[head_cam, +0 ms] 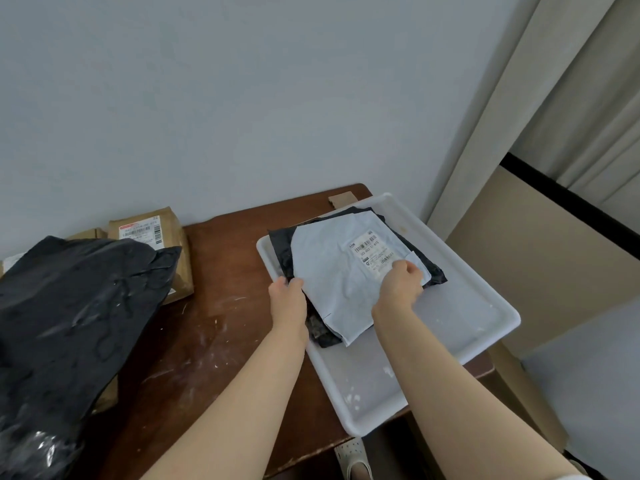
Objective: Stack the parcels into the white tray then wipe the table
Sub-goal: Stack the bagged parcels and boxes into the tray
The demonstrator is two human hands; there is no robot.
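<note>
Tabletop [207,341] brown, white-smeared, against plain grey wall [207,98].

A white shipping label [375,254] on the pale parcel [332,271], right of centre, carries barcodes and a number reading roughly 502 602 11 815; the smaller print is illegible. At centre left, the brown parcel [181,268] bears a red-striped label [140,233] with barcodes and blurred digits.

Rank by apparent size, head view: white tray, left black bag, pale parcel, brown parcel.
1-2. white tray and black bag: look alike; the bag is nearer and cut off by the frame, so unranked.
3. pale parcel.
4. brown parcel, partly hidden behind the bag.
</note>
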